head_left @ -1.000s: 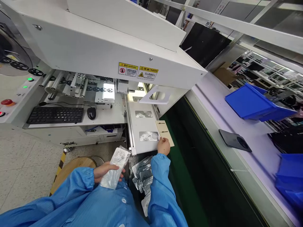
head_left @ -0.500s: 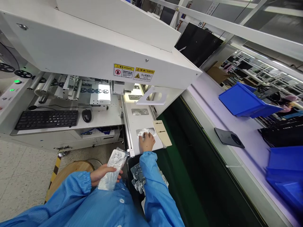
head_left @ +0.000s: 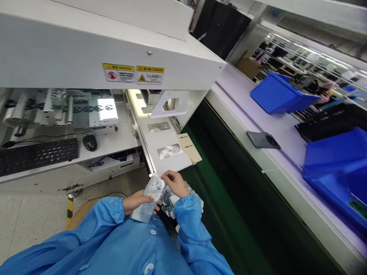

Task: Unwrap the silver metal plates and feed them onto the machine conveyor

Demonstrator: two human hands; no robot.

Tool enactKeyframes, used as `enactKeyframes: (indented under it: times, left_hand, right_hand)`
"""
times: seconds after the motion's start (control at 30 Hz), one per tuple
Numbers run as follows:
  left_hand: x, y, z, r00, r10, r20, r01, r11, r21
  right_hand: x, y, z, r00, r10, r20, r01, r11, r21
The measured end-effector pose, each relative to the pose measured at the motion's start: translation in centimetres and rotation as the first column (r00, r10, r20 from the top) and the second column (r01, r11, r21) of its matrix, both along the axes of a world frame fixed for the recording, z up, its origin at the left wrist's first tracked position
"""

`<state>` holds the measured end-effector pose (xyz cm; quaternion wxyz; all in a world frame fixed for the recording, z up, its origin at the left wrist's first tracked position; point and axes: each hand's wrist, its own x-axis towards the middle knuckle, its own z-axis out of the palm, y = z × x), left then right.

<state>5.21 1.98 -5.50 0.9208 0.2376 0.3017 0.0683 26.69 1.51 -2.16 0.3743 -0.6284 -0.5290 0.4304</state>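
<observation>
Head view. I held the stack of bagged silver parts (head_left: 149,198) in my left hand (head_left: 137,201), fingers wrapped around its lower half, low in front of my chest over my blue smock (head_left: 137,244). My right hand (head_left: 175,182) was curled at the stack's upper right corner, thumb and fingertips pinched on the top bag's edge; I could not tell whether it had separated a single bag. To do this step well, I judged that the left hand needed to keep the stack firm and level while the right peeled only the uppermost bag, without dragging the one beneath.

The stack lay between both hands, touching each. More bagged parts (head_left: 172,200) rested just below my right wrist. Ahead, the machine's white feed tray (head_left: 172,164) carried two bagged parts (head_left: 169,151), apart from my hands, with a beige card (head_left: 189,147) at its right edge.
</observation>
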Motion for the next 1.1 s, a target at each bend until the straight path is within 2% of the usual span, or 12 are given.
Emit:
enactKeyframes:
  times: [0.1,0.2,0.3,0.4,0.57,0.63,0.67,0.77,0.83,0.97,1.1]
  left_hand:
    - [2.1,-0.6,-0.2,0.977,-0.211,0.012,0.210,0.976,0.059]
    - [4.3,-1.4,-0.2,0.909,-0.416,0.015,0.414,0.907,0.079]
    - [6.3,-2.0,0.2,0.837,-0.547,0.015,0.544,0.835,0.085]
    - [7.7,-2.6,0.7,0.780,-0.626,0.014,0.622,0.778,0.089]
    - [7.9,-3.5,0.7,0.771,-0.637,0.003,0.637,0.770,0.050]
    - [7.3,-3.7,0.4,0.777,-0.629,-0.014,0.629,0.777,0.022]
    - [6.9,-3.8,0.3,0.781,-0.624,-0.025,0.624,0.781,0.014]
    - [5.4,-3.7,-0.3,0.808,-0.585,-0.072,0.587,0.810,-0.001]
    - [4.4,-3.5,-0.8,0.834,-0.539,-0.118,0.543,0.840,-0.005]
    - [3.5,-3.4,-1.9,0.867,-0.447,-0.219,0.465,0.885,0.033]
    - [4.8,-4.0,-2.7,0.855,-0.427,-0.296,0.471,0.877,0.097]
  right_hand:
    - [0.9,-4.3,0.4,0.990,-0.124,-0.068,0.124,0.992,-0.016]
    - [2.1,-8.6,0.6,0.962,-0.250,-0.111,0.245,0.968,-0.061]
    - [2.8,-12.6,0.7,0.932,-0.332,-0.143,0.316,0.941,-0.120]
    - [2.7,-15.4,0.3,0.888,-0.434,-0.153,0.420,0.900,-0.117]
    - [3.1,-16.8,-1.5,0.805,-0.536,-0.254,0.527,0.843,-0.107]
    - [4.4,-16.7,-2.6,0.754,-0.608,-0.249,0.610,0.789,-0.076]
    - [5.4,-16.6,-3.2,0.709,-0.670,-0.219,0.675,0.735,-0.064]
    - [8.9,-16.6,-5.2,0.519,-0.853,-0.050,0.851,0.521,-0.064]
    - [10.9,-16.8,-6.6,0.441,-0.894,0.077,0.897,0.435,-0.082]
    - [12.6,-16.8,-8.8,0.435,-0.874,0.217,0.900,0.420,-0.112]
    - [10.6,-16.8,-9.2,0.410,-0.869,0.278,0.910,0.411,-0.060]
